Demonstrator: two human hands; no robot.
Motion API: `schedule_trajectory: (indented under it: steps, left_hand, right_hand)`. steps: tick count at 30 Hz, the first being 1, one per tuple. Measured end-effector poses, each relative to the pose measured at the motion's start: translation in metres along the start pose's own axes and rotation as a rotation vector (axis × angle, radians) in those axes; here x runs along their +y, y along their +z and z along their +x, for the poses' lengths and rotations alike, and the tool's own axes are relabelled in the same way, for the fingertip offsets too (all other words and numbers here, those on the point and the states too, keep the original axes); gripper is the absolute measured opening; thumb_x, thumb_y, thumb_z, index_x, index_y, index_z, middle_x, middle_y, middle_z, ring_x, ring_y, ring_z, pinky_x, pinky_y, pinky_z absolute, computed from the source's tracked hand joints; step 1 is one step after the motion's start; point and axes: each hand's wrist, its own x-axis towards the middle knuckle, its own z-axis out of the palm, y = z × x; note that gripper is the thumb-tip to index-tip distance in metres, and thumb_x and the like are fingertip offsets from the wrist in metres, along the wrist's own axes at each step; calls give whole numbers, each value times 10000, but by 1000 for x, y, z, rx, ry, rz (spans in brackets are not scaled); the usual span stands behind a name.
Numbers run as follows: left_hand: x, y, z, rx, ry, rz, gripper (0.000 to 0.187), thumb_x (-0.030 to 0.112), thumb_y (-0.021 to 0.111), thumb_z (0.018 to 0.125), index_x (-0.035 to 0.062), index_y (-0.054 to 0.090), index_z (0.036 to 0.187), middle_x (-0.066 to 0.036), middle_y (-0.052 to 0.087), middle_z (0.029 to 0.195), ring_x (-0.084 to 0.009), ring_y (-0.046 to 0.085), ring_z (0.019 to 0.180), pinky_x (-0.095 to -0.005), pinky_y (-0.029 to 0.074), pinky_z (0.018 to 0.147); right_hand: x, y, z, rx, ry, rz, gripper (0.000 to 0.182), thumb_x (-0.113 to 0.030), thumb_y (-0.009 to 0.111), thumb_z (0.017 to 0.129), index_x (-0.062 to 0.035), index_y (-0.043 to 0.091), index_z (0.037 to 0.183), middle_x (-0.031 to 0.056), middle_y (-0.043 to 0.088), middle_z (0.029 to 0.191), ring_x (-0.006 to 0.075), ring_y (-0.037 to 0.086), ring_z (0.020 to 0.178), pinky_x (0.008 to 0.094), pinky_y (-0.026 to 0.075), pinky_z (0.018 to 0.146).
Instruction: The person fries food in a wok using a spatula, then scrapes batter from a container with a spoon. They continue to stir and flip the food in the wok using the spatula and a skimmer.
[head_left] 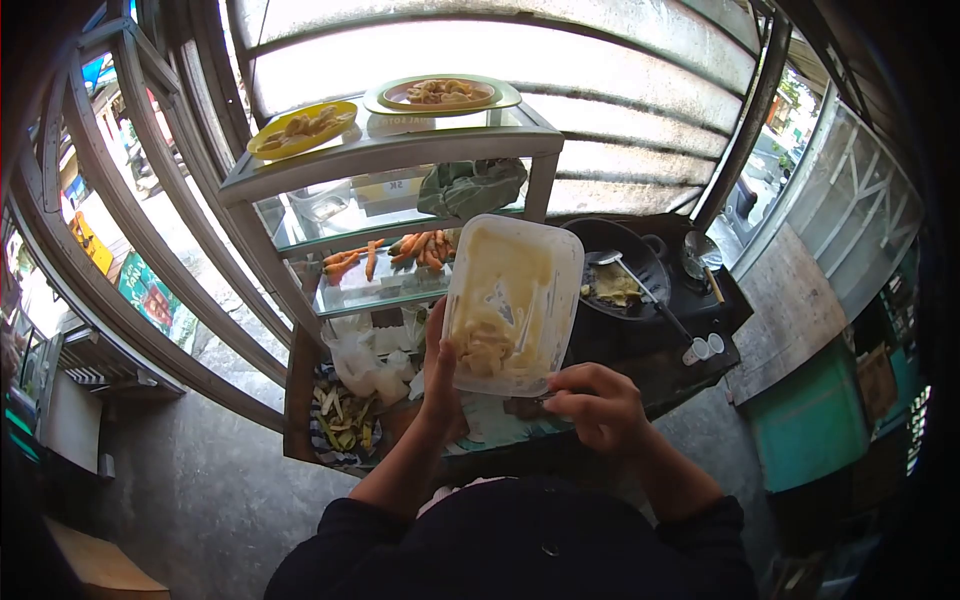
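A white plastic container (512,305) is tilted toward the camera, with pale yellow batter smeared inside and lumps near its lower edge. My left hand (438,375) grips its left side, thumb on the rim. At its lower right corner my right hand (598,400) is closed in a pinch; a small dark thing shows at the fingertips, too small to name. Right of the container, a black wok (640,262) holds yellowish food (615,287) and a long-handled spatula (640,277).
A glass display case (390,160) stands ahead, with carrots (425,248) inside and plates of food (441,93) on top. Peelings (343,420) and plastic bags (368,362) lie at the left. A ladle or strainer (702,256) and white cups (703,347) are at the right.
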Motion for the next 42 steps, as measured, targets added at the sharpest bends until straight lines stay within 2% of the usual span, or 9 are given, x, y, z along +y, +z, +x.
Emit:
schedule_trajectory:
  steps: [8,13,17,19,23,25,26,28,42]
  left_hand:
    - [2,4,-2,-39,15,46,817,583,498,829,44,241,1387,-153,332,1359,-261,327,1267,-387,276,1034]
    - [7,13,-7,-25,74,98,801,564,497,834,22,260,1375,-159,324,1362,-260,315,1274,-391,245,1047]
    - [-22,12,-12,-77,48,191,736,498,471,868,-5,268,1364,-168,316,1369,-270,286,1292,-385,191,1068]
    - [-29,12,-16,-86,15,214,733,500,460,874,-6,264,1367,-171,315,1372,-271,286,1292,-383,190,1069]
    - [-32,17,-17,-83,-70,144,750,519,438,881,-9,248,1380,-175,309,1387,-275,281,1299,-381,186,1071]
    - [-34,21,-18,-91,-75,106,756,523,434,882,-10,242,1383,-176,307,1391,-273,279,1301,-380,186,1072]
    - [-34,23,-18,-95,-71,71,762,527,431,883,-12,235,1386,-177,305,1395,-272,277,1303,-379,186,1072]
    - [-34,29,-16,-110,-97,59,765,527,432,882,-13,234,1386,-176,305,1396,-271,277,1304,-377,186,1072]
    - [-57,129,-43,-338,-193,-11,733,498,441,892,-5,243,1387,-164,315,1396,-257,298,1295,-369,212,1061]
  right_hand:
    - [0,3,1,118,-2,-123,209,49,573,675,-56,616,850,108,591,848,258,623,742,335,522,648]
    - [-11,21,-18,168,348,66,103,59,528,750,-6,580,811,109,560,751,223,599,630,315,494,589]
    - [2,37,-22,278,377,219,122,71,478,797,4,577,823,92,591,747,153,592,599,256,476,556]
    - [2,38,-20,537,749,643,141,77,453,808,8,574,789,90,593,755,154,600,628,262,482,584]
    - [4,14,-28,628,668,516,140,100,494,766,0,591,783,120,569,858,188,617,687,289,496,626]
    - [-2,-3,-27,337,314,-85,168,100,516,744,-30,612,790,121,576,910,225,626,772,324,514,674]
    - [-6,-8,-31,341,326,-87,168,100,516,744,-30,612,790,121,576,910,225,626,772,324,514,674]
    - [-12,-17,-38,33,185,-3,222,102,547,708,-62,636,828,108,586,902,251,620,823,344,515,715]
    - [-51,-84,-108,303,322,-75,165,58,594,777,-53,616,898,98,628,875,229,649,782,309,525,688]
